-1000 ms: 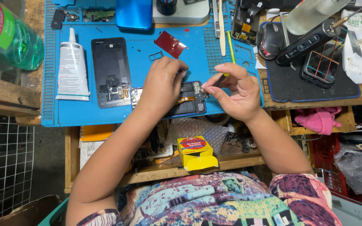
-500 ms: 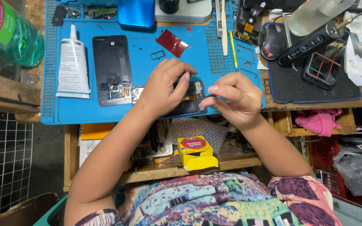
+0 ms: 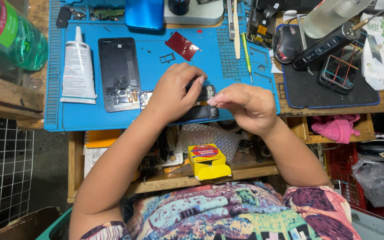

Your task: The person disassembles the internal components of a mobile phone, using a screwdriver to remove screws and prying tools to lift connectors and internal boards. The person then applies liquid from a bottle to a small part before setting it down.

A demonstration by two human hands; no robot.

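My left hand (image 3: 174,91) rests on an opened dark phone (image 3: 201,111) lying at the near edge of the blue work mat (image 3: 156,66), fingers curled over its top. My right hand (image 3: 245,104) hovers just right of it with thumb and forefinger pinched together over the phone's upper right corner; what lies between the fingertips is too small to see. Most of the phone is hidden under both hands. A second opened black phone (image 3: 120,73) lies flat to the left.
A white glue tube (image 3: 77,66), a red card (image 3: 182,45), a green-tipped screwdriver (image 3: 247,53) and tweezers (image 3: 237,31) lie on the mat. A green bottle (image 3: 10,35) stands far left. A mouse (image 3: 287,43) and another phone (image 3: 343,66) sit right. A yellow box (image 3: 207,161) lies on the lower shelf.
My right hand has turned over and closed into a pinch, moving left toward the phone's corner. My left hand has shifted slightly down on the phone.
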